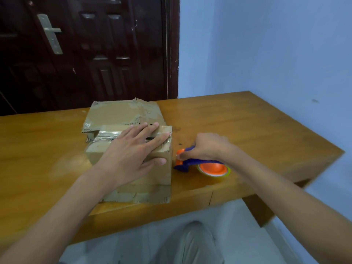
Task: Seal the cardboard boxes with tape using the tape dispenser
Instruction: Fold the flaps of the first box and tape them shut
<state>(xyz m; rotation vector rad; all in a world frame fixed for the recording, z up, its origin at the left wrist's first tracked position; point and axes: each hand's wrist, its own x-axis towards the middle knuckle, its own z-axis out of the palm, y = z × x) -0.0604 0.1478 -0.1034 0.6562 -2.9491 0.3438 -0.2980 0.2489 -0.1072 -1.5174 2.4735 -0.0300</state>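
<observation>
A small cardboard box [162,174] stands on the wooden table [247,121], with a strip of clear tape [106,137] running across its closed top. My left hand [133,155] lies flat on the box top, fingers spread and straight, thumb down the near side. Just right of the box, my right hand [205,147] grips a blue and orange tape dispenser [205,167] that holds a roll of clear tape. The dispenser's front end sits close to the box's right side, low near the tabletop.
Flattened cardboard [122,113] lies behind the box, and another flat piece [141,195] sticks out under its near side. A dark wooden door [85,50] stands behind the table, a blue wall to the right. The table's near edge runs below my forearms.
</observation>
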